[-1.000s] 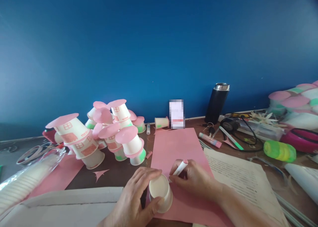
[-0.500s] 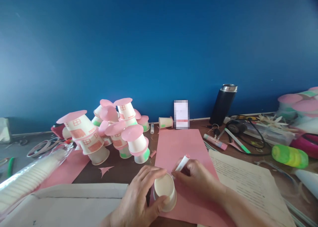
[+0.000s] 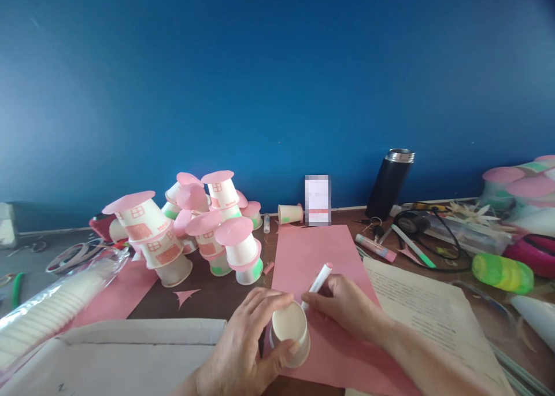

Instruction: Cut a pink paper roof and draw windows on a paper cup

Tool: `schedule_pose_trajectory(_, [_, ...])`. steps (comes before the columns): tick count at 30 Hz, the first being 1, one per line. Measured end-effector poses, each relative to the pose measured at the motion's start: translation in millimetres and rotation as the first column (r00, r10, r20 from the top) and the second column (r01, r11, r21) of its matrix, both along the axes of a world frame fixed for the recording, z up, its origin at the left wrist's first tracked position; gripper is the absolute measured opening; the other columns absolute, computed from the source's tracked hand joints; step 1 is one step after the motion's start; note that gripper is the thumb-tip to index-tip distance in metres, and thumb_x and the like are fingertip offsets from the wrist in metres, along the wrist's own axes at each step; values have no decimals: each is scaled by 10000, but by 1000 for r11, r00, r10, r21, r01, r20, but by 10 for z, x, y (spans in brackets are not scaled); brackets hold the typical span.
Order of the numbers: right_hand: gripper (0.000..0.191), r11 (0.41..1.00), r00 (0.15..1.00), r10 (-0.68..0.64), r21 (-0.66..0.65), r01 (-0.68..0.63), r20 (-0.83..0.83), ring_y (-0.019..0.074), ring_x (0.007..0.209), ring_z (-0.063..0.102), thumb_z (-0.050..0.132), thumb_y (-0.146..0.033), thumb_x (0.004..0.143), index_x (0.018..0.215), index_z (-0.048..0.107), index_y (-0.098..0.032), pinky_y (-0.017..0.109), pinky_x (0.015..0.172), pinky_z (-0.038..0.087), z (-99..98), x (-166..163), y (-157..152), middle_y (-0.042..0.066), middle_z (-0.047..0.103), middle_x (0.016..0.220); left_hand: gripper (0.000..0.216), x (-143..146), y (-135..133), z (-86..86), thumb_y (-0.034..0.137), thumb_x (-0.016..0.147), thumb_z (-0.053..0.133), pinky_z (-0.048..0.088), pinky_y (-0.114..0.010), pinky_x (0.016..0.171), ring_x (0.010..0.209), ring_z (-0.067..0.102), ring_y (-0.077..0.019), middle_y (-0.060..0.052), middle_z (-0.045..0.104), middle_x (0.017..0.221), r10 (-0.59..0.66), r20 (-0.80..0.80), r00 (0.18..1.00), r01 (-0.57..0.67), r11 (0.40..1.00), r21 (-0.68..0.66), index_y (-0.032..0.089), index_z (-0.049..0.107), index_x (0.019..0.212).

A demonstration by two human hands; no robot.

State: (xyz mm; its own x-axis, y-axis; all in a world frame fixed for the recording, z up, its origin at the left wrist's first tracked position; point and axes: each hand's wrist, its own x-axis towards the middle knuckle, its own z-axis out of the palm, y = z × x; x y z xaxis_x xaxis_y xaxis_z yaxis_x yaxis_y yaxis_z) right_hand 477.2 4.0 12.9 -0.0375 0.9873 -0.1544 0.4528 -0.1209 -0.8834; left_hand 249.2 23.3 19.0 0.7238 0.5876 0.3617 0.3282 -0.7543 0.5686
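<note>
Clasping the inverted cup (image 3: 289, 326) from its left, the left hand (image 3: 254, 332) faces the right hand (image 3: 342, 300), whose pinched marker (image 3: 319, 280) slants up-right from the cup's far-right edge.

Left hand (image 3: 247, 335): clamped around upturned paper cup (image 3: 289, 322), fingers arched along its far-left edge, thumb across its near side; wrist (image 3: 196, 382) to near left of cup. Right hand (image 3: 347, 302): just right of cup, fingers curled, writing-style pinch. Right forearm (image 3: 427, 358) angles away from cup, toward near right.
</note>
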Motion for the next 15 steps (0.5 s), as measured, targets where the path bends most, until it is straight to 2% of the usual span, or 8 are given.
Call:
schedule_pose_trajectory(7, [284, 998, 998, -37, -60, 34, -52, 105, 484, 538, 610, -343, 817, 606, 651, -158, 189, 448, 379, 24, -9, 1, -1, 636, 543, 462, -6, -1, 3, 349, 852, 593, 442, -358, 942, 1112, 500, -219, -49, 574, 1197, 2, -11, 1000, -2, 1000, -10, 265, 415, 1270])
schedule_pose_trajectory(15, [311, 994, 985, -63, -94, 48, -160, 155, 513, 653, 567, -346, 847, 617, 650, -154, 217, 521, 501, -15, -67, 20, 32, 682, 554, 465, 6, 7, 4, 348, 854, 592, 440, -373, 933, 1096, 505, -221, -43, 578, 1193, -1, -1, 1000, 1, 1000, -5, 273, 409, 1275])
